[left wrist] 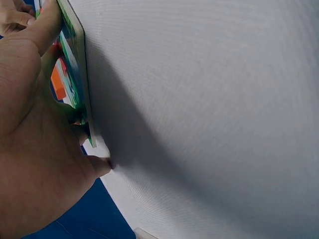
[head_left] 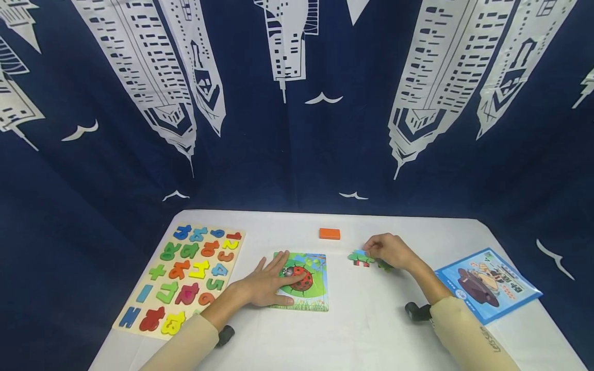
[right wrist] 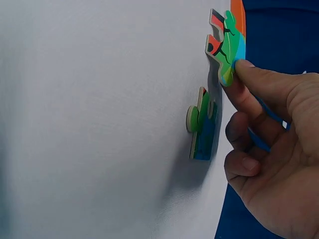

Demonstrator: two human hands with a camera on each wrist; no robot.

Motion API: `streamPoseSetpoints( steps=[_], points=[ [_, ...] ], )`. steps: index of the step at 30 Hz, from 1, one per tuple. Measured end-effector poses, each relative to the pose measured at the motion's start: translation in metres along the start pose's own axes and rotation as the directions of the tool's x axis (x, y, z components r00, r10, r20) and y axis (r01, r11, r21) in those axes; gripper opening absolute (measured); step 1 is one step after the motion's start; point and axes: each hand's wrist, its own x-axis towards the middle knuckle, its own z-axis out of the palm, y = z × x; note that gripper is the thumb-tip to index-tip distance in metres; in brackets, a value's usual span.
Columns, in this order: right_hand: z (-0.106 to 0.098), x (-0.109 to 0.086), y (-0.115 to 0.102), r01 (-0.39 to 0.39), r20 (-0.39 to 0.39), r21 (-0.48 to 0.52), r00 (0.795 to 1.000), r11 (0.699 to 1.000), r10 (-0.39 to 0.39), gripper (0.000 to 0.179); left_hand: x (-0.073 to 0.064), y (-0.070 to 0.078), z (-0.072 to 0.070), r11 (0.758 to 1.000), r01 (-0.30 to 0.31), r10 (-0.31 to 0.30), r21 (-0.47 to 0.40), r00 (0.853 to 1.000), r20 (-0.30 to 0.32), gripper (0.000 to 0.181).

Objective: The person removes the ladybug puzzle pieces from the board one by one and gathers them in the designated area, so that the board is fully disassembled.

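Green puzzle piece [head_left: 359,257] pinched at the right, ladybug board [head_left: 317,287] pressed near the centre

The puzzle piece, painted with green leaves, blue and touches of red, is right of centre in the head view. The right hand [head_left: 391,251] holds it between thumb and forefinger, the other fingers bent inward; I cannot tell whether the piece touches the cloth. A second puzzle piece [right wrist: 203,127], green and dark blue, rests on the white cloth just below it in the right wrist view.

The left hand [head_left: 264,285] lies flat with fingers spread on the left part of the ladybug board, just below the centre of the head view. One fingertip covers part of the red ladybug [head_left: 301,279], while in the left wrist view another meets the cloth just past the board's edge.

Above and between the hands lies an orange block [head_left: 329,234]. A wooden number board [head_left: 132,331] with coloured numerals fills the lower left, partly behind the left forearm, and a blue printed packet [head_left: 520,289] sits at the lower right, near the right forearm. Both sleeves are beige. White cloth [head_left: 362,330] covers the table, and navy fabric [head_left: 287,154] printed with white buildings and birds fills the upper half.
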Motion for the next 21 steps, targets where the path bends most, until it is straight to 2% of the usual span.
streamPoseSetpoints(
  steps=[21],
  points=[
    [-0.0025, 0.0048, 0.0072, 0.030, 0.027, -0.040, 0.999, 0.999, -0.029, 0.007, 0.0001, 0.0000, -0.0005, 1.000, 0.000, 0.000, -0.005, 1.000, 0.005, 0.071]
  ],
)
